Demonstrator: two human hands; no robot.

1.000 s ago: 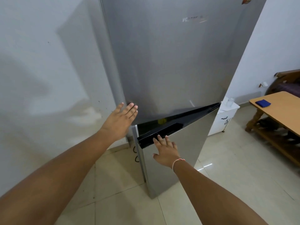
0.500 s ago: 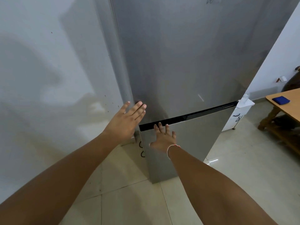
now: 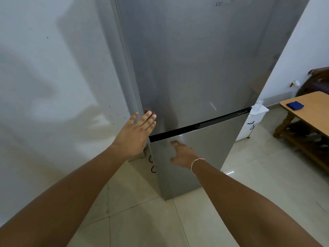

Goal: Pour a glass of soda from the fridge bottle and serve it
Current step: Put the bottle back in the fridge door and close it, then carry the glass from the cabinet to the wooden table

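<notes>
A: What is nearest?

B: Two bare forearms, cut off at the bottom edge. The right hand [image 3: 181,154] is spread flat on the lower door [image 3: 199,154] of the fridge [image 3: 192,68], holding nothing, fingers pointing up toward the dark gap above that door. A thin band [image 3: 195,162] circles that wrist.

A: And the left?

B: The left hand [image 3: 136,134] is open too, fingers straight, tips at the lower left corner of the upper door [image 3: 195,59]. Whether the palm presses the fridge edge or hangs just off it, I cannot tell.

A: Where is the soda bottle?

B: Not visible. Both doors look shut, apart from that black strip [image 3: 201,124] between them, so anything inside is hidden. No glass that I can be sure of either.

A: What else is unclear?

B: Lettering [image 3: 224,3] near the top of the fridge is blurred and unreadable. Two dark loops [image 3: 152,164] by the lower door's left edge are partly covered; possibly cable. The fridge top is out of frame.

A: Farther back?

B: A small white unit [image 3: 252,122] right of the fridge, half hidden behind it, with something pale [image 3: 259,104] on top, too small to name. Past it, a wooden bench [image 3: 306,111], cut off at the right, with a blue flat thing [image 3: 295,105] near its far left corner. A dark shape [image 3: 316,82] behind it is indistinct.
</notes>
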